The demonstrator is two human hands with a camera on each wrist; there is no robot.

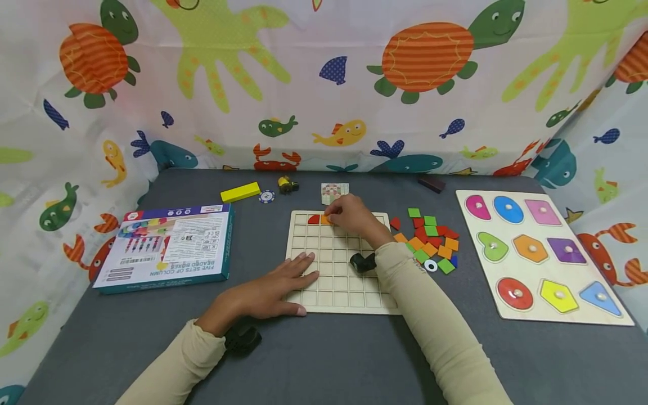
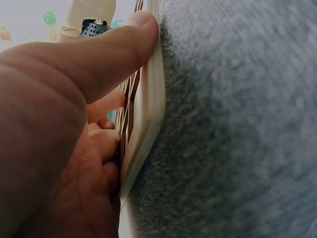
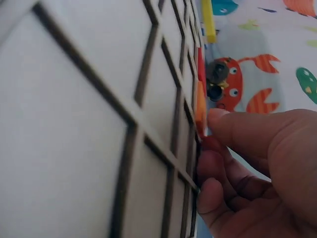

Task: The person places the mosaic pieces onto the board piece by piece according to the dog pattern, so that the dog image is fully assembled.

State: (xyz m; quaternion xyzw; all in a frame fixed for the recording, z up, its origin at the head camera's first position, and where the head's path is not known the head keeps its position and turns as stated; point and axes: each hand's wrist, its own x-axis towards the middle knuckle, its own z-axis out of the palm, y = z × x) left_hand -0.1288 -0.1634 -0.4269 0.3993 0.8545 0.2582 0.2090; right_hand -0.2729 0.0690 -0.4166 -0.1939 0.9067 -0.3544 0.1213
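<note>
Box: we find it flat on the grey table, far left.
Yellow block: beyond the box, beside a chip.
Left hand: we see it flat and relaxed, fingers straight on the grid board, thumb pressed against the near edge; it holds nothing.
Grid board: centre of the table, a red piece and an orange piece in its top row.
Right hand: we see its fingertips pinching a red piece at the top row, just beside the orange one.
Loose pieces: heaped right of the board.
Shape puzzle: far right.
</note>
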